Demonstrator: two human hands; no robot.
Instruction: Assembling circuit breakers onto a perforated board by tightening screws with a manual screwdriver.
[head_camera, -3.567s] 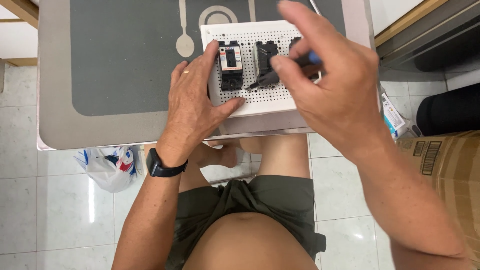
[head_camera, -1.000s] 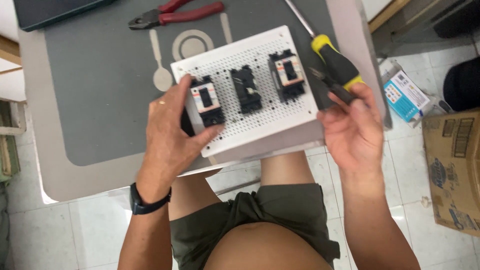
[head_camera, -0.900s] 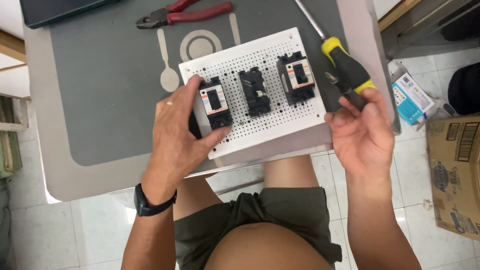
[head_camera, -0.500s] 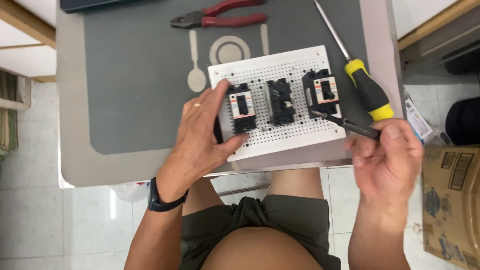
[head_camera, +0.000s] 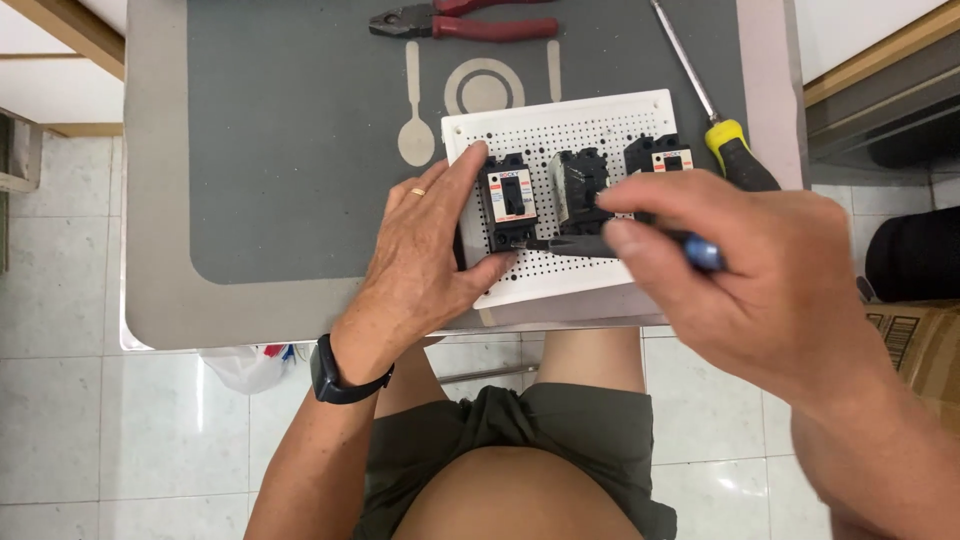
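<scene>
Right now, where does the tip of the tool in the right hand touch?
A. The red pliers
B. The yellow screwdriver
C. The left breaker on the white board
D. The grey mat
C: the right hand holds a blue-handled tool whose tip meets the lower edge of the left breaker, which the left hand steadies on the white board.

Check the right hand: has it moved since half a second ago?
Yes. The right hand with its screwdriver moved left over the white perforated board, tip now at the leftmost breaker.
</scene>
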